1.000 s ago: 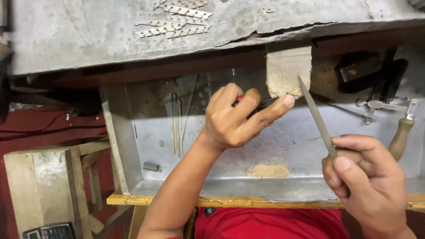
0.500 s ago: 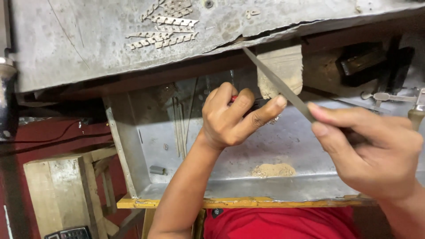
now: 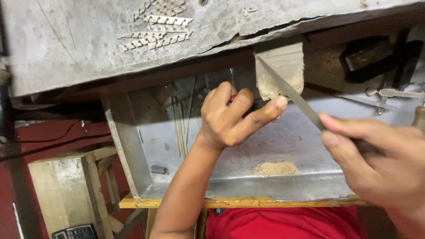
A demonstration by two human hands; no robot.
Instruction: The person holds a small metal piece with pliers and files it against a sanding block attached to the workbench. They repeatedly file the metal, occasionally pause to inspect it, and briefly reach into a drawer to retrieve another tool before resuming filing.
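Pinching file (image 3: 292, 95), right hand (image 3: 380, 159) meets left hand (image 3: 234, 117).

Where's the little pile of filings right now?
In the head view, the tan pile of filings lies on the floor of the metal tray, near its front edge, below the left hand and left of the right hand.

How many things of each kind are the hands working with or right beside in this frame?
Long flat grey metal file, in the right hand: 1
Worn wooden bench peg: 1
Small red-tipped piece pinched in the left hand: 1
Pile of tan filings: 1
Shiny sheet-metal catch tray: 1
Total: 5
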